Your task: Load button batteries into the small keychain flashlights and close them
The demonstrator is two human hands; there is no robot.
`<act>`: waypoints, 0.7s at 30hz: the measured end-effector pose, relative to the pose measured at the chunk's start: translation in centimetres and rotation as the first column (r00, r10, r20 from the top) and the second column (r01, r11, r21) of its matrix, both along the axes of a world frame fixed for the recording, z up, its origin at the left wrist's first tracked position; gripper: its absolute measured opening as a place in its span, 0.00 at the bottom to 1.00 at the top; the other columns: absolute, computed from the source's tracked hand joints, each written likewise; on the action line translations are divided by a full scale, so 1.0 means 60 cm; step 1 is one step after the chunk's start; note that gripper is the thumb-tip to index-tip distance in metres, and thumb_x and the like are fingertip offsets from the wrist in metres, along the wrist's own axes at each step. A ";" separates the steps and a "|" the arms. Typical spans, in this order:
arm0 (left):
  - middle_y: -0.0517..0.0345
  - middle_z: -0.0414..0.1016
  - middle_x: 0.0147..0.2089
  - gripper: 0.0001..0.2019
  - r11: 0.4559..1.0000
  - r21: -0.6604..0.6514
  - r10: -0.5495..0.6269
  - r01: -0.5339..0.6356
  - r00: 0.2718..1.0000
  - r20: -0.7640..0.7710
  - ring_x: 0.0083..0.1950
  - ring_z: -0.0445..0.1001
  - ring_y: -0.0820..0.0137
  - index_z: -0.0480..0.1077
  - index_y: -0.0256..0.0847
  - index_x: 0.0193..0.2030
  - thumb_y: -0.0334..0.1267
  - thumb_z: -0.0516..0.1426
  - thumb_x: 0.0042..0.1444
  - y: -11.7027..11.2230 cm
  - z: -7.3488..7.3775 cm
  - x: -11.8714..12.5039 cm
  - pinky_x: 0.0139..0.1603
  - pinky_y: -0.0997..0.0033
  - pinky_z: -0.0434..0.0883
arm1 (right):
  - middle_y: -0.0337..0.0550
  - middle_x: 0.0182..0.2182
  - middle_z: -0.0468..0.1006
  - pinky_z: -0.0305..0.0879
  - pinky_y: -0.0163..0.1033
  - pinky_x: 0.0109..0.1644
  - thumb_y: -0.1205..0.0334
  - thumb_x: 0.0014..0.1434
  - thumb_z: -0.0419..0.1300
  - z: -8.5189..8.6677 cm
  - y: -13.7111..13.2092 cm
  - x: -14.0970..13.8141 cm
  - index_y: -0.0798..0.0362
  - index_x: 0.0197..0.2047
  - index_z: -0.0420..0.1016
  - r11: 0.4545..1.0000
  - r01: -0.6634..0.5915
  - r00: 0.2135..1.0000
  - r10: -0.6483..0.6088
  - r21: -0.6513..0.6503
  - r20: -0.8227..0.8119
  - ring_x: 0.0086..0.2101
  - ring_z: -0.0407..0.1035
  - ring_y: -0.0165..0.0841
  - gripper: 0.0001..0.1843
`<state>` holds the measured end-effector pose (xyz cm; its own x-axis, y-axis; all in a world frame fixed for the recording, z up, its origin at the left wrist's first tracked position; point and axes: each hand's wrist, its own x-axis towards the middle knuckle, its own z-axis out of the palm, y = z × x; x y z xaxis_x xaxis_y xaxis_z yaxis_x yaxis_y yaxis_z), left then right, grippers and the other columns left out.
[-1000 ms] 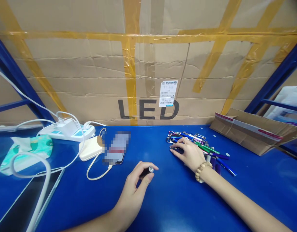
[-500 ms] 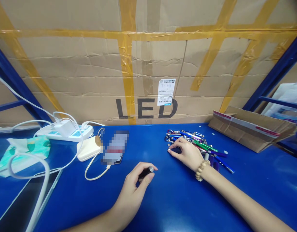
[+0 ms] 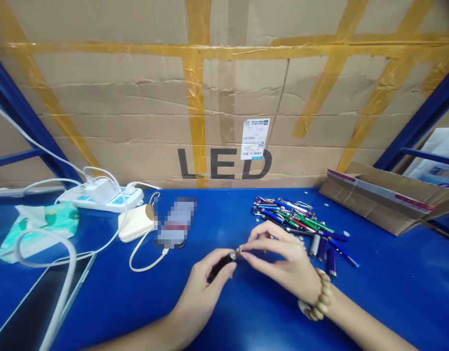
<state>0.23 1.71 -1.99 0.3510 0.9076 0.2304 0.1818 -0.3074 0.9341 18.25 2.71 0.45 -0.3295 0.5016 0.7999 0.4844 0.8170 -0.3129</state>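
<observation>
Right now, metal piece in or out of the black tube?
Out: the right hand pinches the metal piece in view, near the silver end of the black tube in the left hand.

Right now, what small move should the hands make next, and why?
I'd likely bring the small metal piece, pinched by the right hand, to the silver end of the black tube, since the left hand holds that end close by.

Blue work surface [image 3: 268,317]: power strip [image 3: 112,206] at left rear; tissue pack [image 3: 56,219], power bank [image 3: 134,225] and phone [image 3: 178,222] nearby; dark-screened device [image 3: 36,304], possibly a tablet, front left; heaped coloured tubes [image 3: 308,222] at right
</observation>
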 end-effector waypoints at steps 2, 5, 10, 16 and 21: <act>0.57 0.71 0.32 0.14 1.000 0.001 -0.012 0.012 1.000 0.003 0.30 0.65 0.72 0.72 0.38 0.44 0.42 0.52 0.57 -0.001 0.000 0.000 0.31 0.76 0.62 | 0.42 0.30 0.72 0.65 0.34 0.30 0.65 0.55 0.60 0.001 -0.007 -0.004 0.52 0.34 0.77 0.999 -0.017 0.999 0.015 0.045 0.036 0.28 0.66 0.27 0.05; 0.58 0.70 0.31 0.14 1.000 -0.013 -0.004 0.004 1.000 -0.007 0.29 0.64 0.73 0.72 0.37 0.43 0.42 0.52 0.57 -0.003 0.002 0.001 0.30 0.76 0.62 | 0.43 0.31 0.73 0.64 0.34 0.31 0.65 0.57 0.58 -0.003 -0.007 -0.004 0.52 0.35 0.77 0.995 -0.026 0.993 0.015 0.095 0.114 0.28 0.66 0.27 0.06; 0.59 0.69 0.30 0.13 1.000 -0.007 -0.005 0.005 1.000 -0.030 0.30 0.64 0.72 0.72 0.38 0.44 0.42 0.52 0.57 -0.003 0.003 0.000 0.31 0.76 0.62 | 0.42 0.31 0.73 0.61 0.34 0.29 0.66 0.58 0.56 -0.008 -0.002 0.001 0.51 0.37 0.76 0.991 -0.041 0.981 0.016 0.127 0.194 0.27 0.64 0.26 0.07; 0.59 0.70 0.31 0.11 0.999 0.037 -0.011 0.013 0.999 -0.038 0.31 0.64 0.71 0.73 0.40 0.43 0.39 0.52 0.57 -0.002 0.001 -0.002 0.34 0.76 0.62 | 0.41 0.31 0.73 0.60 0.34 0.29 0.67 0.56 0.57 -0.006 -0.004 -0.003 0.49 0.37 0.76 0.992 -0.084 0.982 0.066 0.098 0.174 0.26 0.63 0.26 0.08; 0.58 0.71 0.34 0.11 1.000 0.026 -0.014 0.015 0.999 -0.028 0.32 0.65 0.72 0.72 0.39 0.43 0.38 0.52 0.58 -0.001 -0.002 -0.002 0.34 0.77 0.63 | 0.41 0.32 0.72 0.61 0.33 0.30 0.67 0.55 0.58 -0.009 -0.004 -0.007 0.50 0.37 0.76 0.993 -0.116 0.987 0.115 0.003 0.114 0.27 0.63 0.26 0.08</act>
<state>0.12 1.68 -2.09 0.3708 0.8961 0.2441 0.2032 -0.3348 0.9201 17.82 2.47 -0.11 -0.4740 0.4475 0.7583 0.4185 0.8722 -0.2532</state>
